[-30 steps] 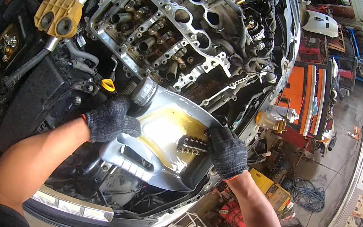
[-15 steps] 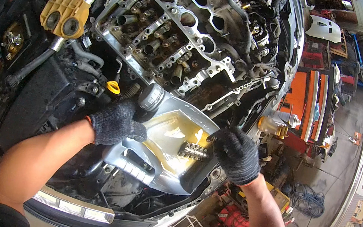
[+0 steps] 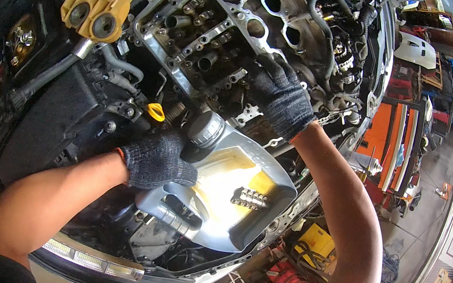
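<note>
My left hand [image 3: 158,160], in a dark knit glove, is closed on the near-left side of a grey plastic oil jug [image 3: 282,203] laid on its side. The jug's upper wall is cut away, and its screw cap [image 3: 206,130] is on. Inside, a row of small metal engine parts [image 3: 250,198] lies in yellowish oil. My right hand [image 3: 283,97], gloved alike, reaches over the right part of the open cylinder head [image 3: 159,57]. Its fingers are bent down toward the metal; anything between the fingertips is hidden.
A yellow dipstick handle [image 3: 155,111] stands left of the jug. A tan bracket with a foil-wrapped hose [image 3: 95,9] rests at the far left. The car's front edge curves below. To the right are an orange cabinet [image 3: 376,131], a red machine [image 3: 291,281] and a yellow case [image 3: 317,245].
My right hand has moved from the jug's right edge up and left over the cylinder head. My left hand stays on the jug. The whole view has shifted slightly.
</note>
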Tool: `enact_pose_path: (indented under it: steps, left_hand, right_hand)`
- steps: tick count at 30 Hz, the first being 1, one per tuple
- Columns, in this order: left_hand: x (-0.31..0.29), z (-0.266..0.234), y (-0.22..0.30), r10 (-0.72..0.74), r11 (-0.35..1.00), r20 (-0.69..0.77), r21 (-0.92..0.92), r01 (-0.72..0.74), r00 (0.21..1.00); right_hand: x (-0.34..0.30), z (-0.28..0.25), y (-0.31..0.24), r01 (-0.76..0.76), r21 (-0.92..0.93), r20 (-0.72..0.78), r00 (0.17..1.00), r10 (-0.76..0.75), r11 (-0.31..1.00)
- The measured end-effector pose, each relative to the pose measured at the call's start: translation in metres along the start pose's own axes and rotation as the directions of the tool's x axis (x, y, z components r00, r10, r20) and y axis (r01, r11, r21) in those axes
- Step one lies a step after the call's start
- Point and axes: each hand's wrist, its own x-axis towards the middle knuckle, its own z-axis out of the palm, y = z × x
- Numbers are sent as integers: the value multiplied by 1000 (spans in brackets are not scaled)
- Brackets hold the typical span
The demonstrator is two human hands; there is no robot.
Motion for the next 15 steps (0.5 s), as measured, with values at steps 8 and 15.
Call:
enact_pose_path:
  steps: [8,15]
  left_hand:
    - [2,0,4,-47,997,74,56,43,996]
    - [0,0,4,-54,998,10,-39,54,999]
  right_hand:
    - [10,4,8,36,-97,76,997,-29,995]
    - [20,5,6,-142,14,128,982,139,990]
